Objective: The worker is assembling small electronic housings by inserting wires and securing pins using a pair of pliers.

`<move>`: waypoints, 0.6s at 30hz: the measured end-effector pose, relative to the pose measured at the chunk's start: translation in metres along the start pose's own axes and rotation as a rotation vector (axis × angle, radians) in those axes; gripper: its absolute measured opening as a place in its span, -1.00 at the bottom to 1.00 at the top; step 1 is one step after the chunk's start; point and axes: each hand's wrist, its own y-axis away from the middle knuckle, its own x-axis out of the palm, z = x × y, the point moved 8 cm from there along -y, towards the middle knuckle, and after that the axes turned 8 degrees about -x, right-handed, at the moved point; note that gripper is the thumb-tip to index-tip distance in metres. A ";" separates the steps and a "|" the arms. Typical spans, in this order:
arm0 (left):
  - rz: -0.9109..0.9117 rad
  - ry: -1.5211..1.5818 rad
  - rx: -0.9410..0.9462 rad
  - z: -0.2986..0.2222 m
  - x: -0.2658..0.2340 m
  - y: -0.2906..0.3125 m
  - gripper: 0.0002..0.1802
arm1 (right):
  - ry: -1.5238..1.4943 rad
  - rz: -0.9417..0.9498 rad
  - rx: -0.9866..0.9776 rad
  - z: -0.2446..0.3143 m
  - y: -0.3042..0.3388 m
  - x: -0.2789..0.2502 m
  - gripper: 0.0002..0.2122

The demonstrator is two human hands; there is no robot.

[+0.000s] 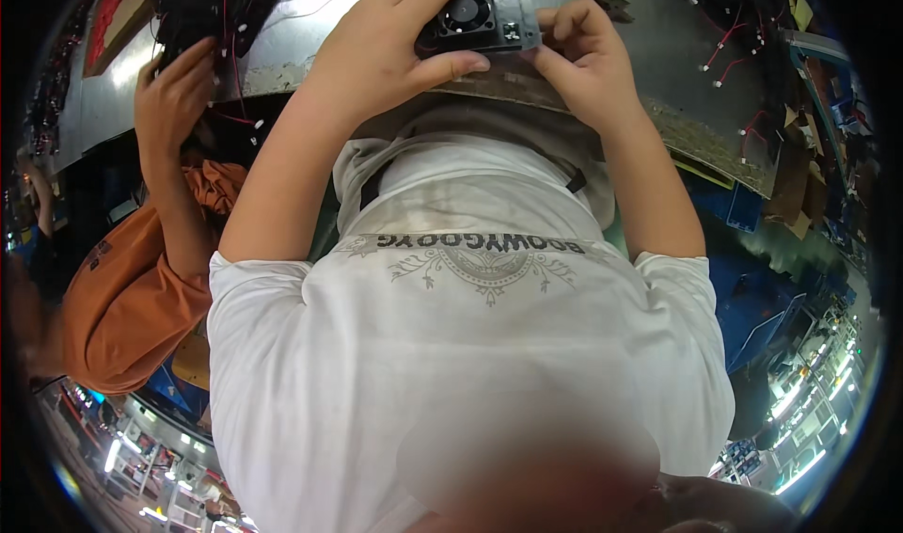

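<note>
A small black cooling fan sits in a dark housing with a clear, plate-like part on its right side. My left hand grips the housing from the left, its thumb along the near edge and its fingers over the far side. At the right end my right hand is curled, thumb and fingertips pinching the edge of the clear part. Both hands hold the piece just over the near edge of the metal-topped table. My right fingertips partly hide what they touch.
Red wires with white connectors lie on the table's right side. At left, a co-worker in an orange shirt has a hand by a heap of black parts. A plier-like tool lies beyond my right hand. Blue bins stand at right.
</note>
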 end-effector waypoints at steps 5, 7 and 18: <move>0.008 -0.041 0.076 -0.001 0.002 -0.005 -0.19 | 0.465 0.051 0.005 0.000 -0.002 0.002 -0.78; 0.085 -0.177 0.019 0.009 0.009 -0.011 -0.22 | 0.830 0.075 0.048 0.007 -0.007 0.002 -0.77; -0.027 -0.192 0.103 0.006 0.016 -0.016 -0.26 | 0.935 0.306 -0.278 0.039 -0.027 0.019 -0.81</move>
